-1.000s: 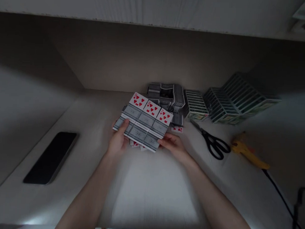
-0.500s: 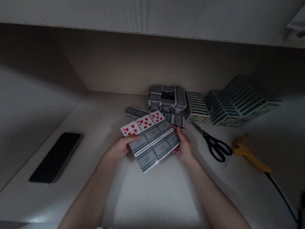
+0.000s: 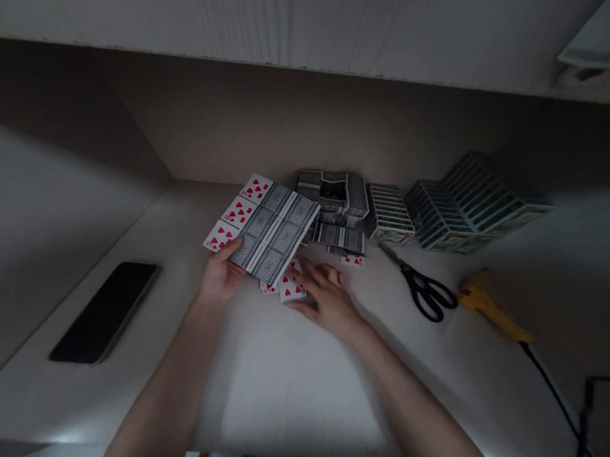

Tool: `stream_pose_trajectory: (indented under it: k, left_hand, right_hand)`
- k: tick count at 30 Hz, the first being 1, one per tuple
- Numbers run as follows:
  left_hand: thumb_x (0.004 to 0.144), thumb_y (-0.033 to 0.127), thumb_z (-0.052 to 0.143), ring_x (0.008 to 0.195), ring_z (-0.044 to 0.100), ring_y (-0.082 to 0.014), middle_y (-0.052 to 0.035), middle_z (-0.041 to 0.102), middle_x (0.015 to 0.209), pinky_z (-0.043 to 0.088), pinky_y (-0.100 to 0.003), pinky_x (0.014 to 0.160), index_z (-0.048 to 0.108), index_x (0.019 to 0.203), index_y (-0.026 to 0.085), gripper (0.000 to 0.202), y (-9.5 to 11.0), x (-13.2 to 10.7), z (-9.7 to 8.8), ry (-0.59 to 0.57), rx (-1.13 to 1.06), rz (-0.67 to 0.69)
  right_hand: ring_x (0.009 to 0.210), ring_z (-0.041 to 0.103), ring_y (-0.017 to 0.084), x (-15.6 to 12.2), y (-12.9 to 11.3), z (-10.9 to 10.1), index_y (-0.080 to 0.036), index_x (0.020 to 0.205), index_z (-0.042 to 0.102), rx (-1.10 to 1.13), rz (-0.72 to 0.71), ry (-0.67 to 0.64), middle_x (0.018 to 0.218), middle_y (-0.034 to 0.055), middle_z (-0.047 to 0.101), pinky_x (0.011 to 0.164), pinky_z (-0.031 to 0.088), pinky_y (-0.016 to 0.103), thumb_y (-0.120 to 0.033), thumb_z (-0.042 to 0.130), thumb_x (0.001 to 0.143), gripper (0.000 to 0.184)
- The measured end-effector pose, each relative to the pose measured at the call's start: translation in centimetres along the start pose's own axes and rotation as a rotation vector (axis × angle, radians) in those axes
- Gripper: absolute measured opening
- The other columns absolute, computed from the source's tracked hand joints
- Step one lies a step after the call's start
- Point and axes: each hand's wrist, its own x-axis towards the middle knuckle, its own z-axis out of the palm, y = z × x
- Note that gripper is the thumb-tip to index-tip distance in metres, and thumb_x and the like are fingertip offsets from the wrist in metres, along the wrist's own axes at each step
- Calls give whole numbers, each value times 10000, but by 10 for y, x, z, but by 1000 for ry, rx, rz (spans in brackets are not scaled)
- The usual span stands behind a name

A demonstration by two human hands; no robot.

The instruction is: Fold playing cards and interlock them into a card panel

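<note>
My left hand (image 3: 221,273) grips the lower edge of a joined sheet of playing cards (image 3: 271,230), held tilted just above the white counter (image 3: 299,388). Grey-green patterned backs face up, and a row of red-heart faces, 9, 8 and 7, shows along its left edge. My right hand (image 3: 328,300) lies apart from the sheet, holding nothing, its fingers spread beside loose heart cards (image 3: 290,288). Those cards lie partly under the sheet's corner. Another loose heart card (image 3: 352,261) lies further right, in front of a built structure of cards (image 3: 332,197).
Rows of card decks (image 3: 466,207) stand at the back right. Black-handled scissors (image 3: 425,293) and a yellow glue gun (image 3: 489,313) with a black cable (image 3: 554,397) lie to the right. A black phone (image 3: 104,313) lies on the left. A wall and overhead shelf enclose the counter.
The sheet has swung left and turned, its heart row now along the left edge. My right hand has let go and dropped to the loose cards.
</note>
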Motion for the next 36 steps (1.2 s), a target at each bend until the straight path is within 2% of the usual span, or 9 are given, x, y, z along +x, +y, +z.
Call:
stream_pose_trajectory:
  k: [5, 10, 15, 21, 25, 27, 31, 33, 36]
  left_hand:
    - [631, 164, 643, 970, 586, -221, -35, 686, 895, 502, -333, 818, 651, 826, 171, 195, -5, 4, -1, 23, 5, 13]
    - [621, 153, 657, 923, 608, -215, -49, 688, 881, 507, -322, 800, 642, 847, 163, 226, -9, 4, 1, 31, 48, 15]
    - [621, 111, 658, 846, 632, -201, -53, 689, 859, 513, -311, 783, 642, 860, 136, 241, -14, 4, 5, 13, -10, 36]
    - [641, 122, 661, 783, 645, -201, -73, 689, 857, 523, -320, 755, 647, 856, 122, 216, -23, 2, 7, 7, 11, 30]
    - [660, 137, 656, 797, 644, -206, -79, 687, 870, 523, -330, 743, 642, 895, 128, 235, -30, 2, 10, -19, 16, 13]
    - [668, 119, 646, 820, 640, -194, -66, 685, 888, 519, -312, 753, 641, 901, 143, 235, -34, 4, 10, 14, -34, 40]
    - [683, 100, 630, 807, 635, -164, -57, 682, 906, 517, -277, 757, 648, 869, 141, 192, -38, 7, 8, 47, -114, 60]
    - [688, 112, 629, 791, 635, -167, -67, 680, 904, 518, -292, 760, 648, 864, 128, 178, -38, 8, 7, 36, -124, 40]
    - [709, 117, 607, 781, 635, -166, -72, 680, 889, 516, -310, 771, 642, 877, 120, 172, -36, 9, 6, 47, -157, 15]
  right_hand:
    - [1210, 271, 320, -2, 1, 3, -345, 1166, 513, -40, -20, -2, 1354, 66, 360, 866, 278, 451, -551, 448, 772, 449]
    - [1198, 297, 286, -2, 1, 7, -333, 1095, 572, 31, -24, 23, 1311, 55, 423, 884, 268, 432, -492, 495, 775, 365]
    - [1145, 350, 252, 0, 0, 8, -279, 1071, 584, 131, 5, 65, 1247, 52, 492, 882, 279, 408, -389, 560, 763, 327]
    - [1038, 428, 226, 2, -1, 12, -223, 1106, 534, 264, 85, 141, 1080, 48, 595, 863, 300, 370, -287, 643, 691, 433]
    - [999, 443, 239, 3, -6, 13, -209, 1046, 551, 255, 180, 164, 1021, 61, 602, 848, 301, 375, -280, 648, 664, 400]
    - [997, 438, 258, 4, -11, 13, -199, 1076, 531, 228, 221, 171, 1029, 80, 588, 845, 297, 389, -350, 656, 643, 475]
    - [1007, 416, 306, 4, -22, 14, -161, 1180, 461, 135, 265, 195, 1078, 129, 552, 848, 282, 435, -578, 640, 563, 765]
    - [1000, 421, 304, 4, -23, 16, -171, 1192, 459, 126, 269, 200, 1069, 126, 560, 848, 286, 439, -568, 620, 600, 731]
    - [990, 438, 285, 3, -20, 19, -190, 1191, 467, 169, 266, 222, 1044, 106, 574, 848, 310, 434, -447, 627, 653, 617]
